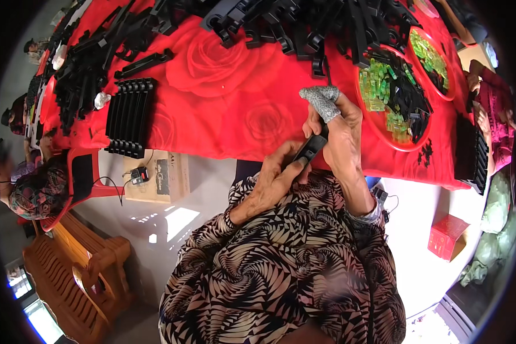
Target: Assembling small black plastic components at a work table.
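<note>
In left hand [274,182], black part [312,149], beside right hand [343,133]

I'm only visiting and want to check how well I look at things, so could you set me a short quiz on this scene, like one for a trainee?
1. Which hand wears the grey finger covering?
2. True or false: the left hand holds something white.
3. In the nearer red-rimmed tray, black pieces lie with see-through pieces of which colour?
a) blue
b) yellow-green
c) purple

Key
1. The right hand.
2. False; it holds a black part.
3. b
</note>
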Available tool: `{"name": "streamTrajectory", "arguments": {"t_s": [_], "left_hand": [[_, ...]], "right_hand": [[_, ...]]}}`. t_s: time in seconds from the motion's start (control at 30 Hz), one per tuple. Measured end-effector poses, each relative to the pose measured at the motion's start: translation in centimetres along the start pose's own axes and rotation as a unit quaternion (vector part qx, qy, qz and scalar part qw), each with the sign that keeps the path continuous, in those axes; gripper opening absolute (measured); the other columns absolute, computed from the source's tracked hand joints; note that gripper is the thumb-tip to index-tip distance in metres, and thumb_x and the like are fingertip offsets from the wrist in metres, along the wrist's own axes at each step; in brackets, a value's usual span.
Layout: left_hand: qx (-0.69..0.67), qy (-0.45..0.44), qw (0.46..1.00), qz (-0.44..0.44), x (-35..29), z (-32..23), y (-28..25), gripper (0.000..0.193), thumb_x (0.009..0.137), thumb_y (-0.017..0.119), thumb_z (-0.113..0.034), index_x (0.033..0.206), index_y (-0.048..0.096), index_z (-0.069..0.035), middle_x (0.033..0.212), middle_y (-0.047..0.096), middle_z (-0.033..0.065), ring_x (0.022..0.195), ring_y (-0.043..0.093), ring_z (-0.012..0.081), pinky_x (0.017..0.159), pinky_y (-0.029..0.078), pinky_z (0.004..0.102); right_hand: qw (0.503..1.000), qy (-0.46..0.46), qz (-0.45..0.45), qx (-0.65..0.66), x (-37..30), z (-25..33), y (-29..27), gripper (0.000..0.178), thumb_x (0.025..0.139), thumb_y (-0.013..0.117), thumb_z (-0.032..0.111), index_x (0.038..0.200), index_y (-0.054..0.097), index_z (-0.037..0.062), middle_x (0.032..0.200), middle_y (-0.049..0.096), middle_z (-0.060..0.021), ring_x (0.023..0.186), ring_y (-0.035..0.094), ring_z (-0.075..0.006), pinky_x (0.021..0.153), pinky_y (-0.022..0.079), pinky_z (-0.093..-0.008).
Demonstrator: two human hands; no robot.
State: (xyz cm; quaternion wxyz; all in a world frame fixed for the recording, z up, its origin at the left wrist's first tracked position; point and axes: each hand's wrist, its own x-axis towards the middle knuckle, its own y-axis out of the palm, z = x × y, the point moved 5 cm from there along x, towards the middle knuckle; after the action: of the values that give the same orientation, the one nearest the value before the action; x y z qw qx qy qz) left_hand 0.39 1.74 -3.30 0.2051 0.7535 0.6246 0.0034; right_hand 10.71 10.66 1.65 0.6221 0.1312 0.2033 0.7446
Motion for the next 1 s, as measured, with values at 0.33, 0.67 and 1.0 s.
{"name": "streamTrajectory", "arguments": {"t_s": [0.33, 0.67, 1.0], "left_hand": [[0.005, 0.009, 1.000, -0.002, -0.1, 0.7, 0.0, 0.024, 0.097, 0.049, -0.015, 0.114, 0.051, 0.003, 0.085, 0.058, 0.0048, 0.069, 0.053, 0.0103, 0.064, 0.044, 0.0260], [0.124, 0.098, 0.987, -0.041, -0.6, 0.1, 0.2, 0.018, 0.084, 0.053, -0.007, 0.099, 0.055, 0.003, 0.067, 0.056, 0.0071, 0.060, 0.052, 0.0107, 0.054, 0.043, 0.0286], [0.120, 0.116, 0.985, -0.049, -0.5, 1.0, 0.1, 0.023, 0.088, 0.054, -0.006, 0.110, 0.054, 0.001, 0.080, 0.059, 0.0121, 0.073, 0.055, 0.0126, 0.066, 0.048, 0.0285]], "right_hand": [[0.999, -0.034, -0.003, -0.019, -0.5, -0.3, -0.2, 0.019, 0.096, 0.055, 0.006, 0.107, 0.066, -0.0046, 0.070, 0.052, -0.0013, 0.055, 0.042, -0.0079, 0.051, 0.040, -0.0265], [0.997, -0.066, 0.006, -0.049, -2.6, 1.1, 0.6, 0.014, 0.093, 0.059, 0.001, 0.104, 0.067, -0.0024, 0.067, 0.050, 0.0020, 0.054, 0.043, -0.0052, 0.050, 0.041, -0.0237], [0.996, -0.081, -0.009, -0.028, -3.4, 1.2, -0.3, 0.017, 0.093, 0.056, -0.003, 0.108, 0.064, -0.0033, 0.070, 0.054, 0.0008, 0.058, 0.048, -0.0056, 0.054, 0.045, -0.0242]]}}
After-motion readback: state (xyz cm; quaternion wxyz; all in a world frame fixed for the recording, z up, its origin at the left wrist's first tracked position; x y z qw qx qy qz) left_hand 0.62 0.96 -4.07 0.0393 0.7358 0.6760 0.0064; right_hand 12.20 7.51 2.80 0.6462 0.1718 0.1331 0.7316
